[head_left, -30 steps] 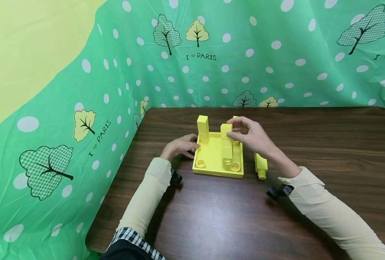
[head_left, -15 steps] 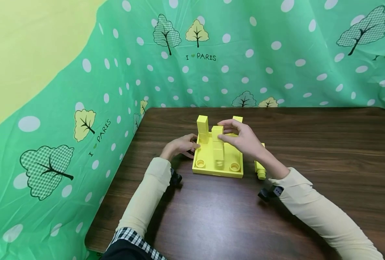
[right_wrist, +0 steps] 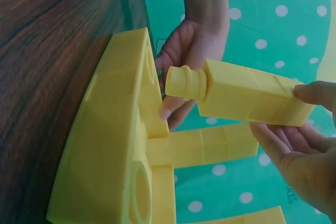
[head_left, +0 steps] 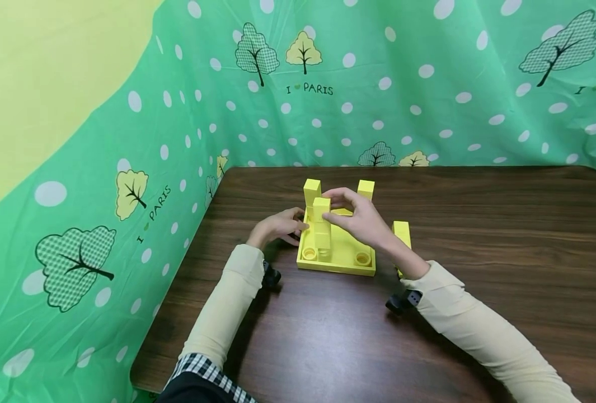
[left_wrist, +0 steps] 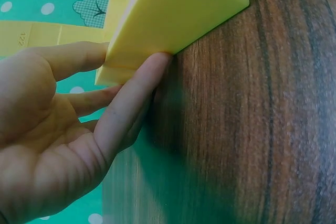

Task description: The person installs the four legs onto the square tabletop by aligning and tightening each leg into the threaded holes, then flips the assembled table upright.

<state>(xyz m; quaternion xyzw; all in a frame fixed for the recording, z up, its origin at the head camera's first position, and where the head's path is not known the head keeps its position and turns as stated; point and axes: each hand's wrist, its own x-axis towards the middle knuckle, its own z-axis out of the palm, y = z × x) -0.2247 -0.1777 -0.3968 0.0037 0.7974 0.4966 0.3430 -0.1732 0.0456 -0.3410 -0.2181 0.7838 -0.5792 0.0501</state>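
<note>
A yellow square tray (head_left: 343, 270) with a raised rim rests on the table. Posts stand at its back left (head_left: 311, 189) and back right (head_left: 365, 189) corners. Round sockets show at its front left (head_left: 309, 254) and front right (head_left: 362, 259). My left hand (head_left: 277, 226) pinches the tray's left wall (left_wrist: 178, 19) between thumb and fingers. My right hand (head_left: 360, 219) holds a square-sided yellow post (head_left: 322, 224) by its upper end. In the right wrist view, its threaded end (right_wrist: 186, 82) points toward the tray, apart from the front left socket.
Another yellow post (head_left: 401, 232) lies right of the tray, partly hidden by the right forearm. Everything stands on a dark wooden table (head_left: 504, 240). A green dotted cloth (head_left: 403, 67) hangs behind and along the left side.
My right hand has carried the post leftward across the tray, from near the front right socket to beside the front left one. The left hand stays on the tray wall.
</note>
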